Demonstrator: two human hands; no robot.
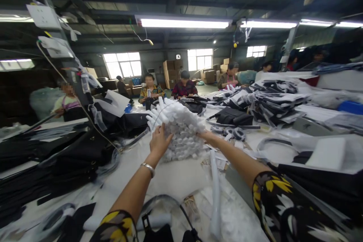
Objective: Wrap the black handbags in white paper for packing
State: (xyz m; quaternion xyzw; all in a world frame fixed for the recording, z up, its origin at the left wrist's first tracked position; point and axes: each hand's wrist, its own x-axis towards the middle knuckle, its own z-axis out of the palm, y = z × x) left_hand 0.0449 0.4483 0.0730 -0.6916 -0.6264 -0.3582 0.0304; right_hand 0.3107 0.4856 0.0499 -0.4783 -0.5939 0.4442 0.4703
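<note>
A large bundle of white foam rods (181,132) stands on the table at arm's length, many round ends facing me. A thin dark string or wire crosses its top left, and clear plastic seems to cover part of it. My left hand (161,140) grips the bundle's left side, thumb towards the round ends. On the other side, my right hand (209,137) holds the right edge, its fingertips partly hidden by the bundle. A loose white foam rod (215,196) lies below my right hand. Nearest me is a black bag (159,232) with a looped handle.
Black bags (76,155) are heaped on the left. To the right lie stacked black-and-white pieces (272,98), a dark folded bag (234,115) and a white sheet (326,153). A cord (85,109) hangs at left. Several people sit beyond the table, before cardboard boxes (171,73).
</note>
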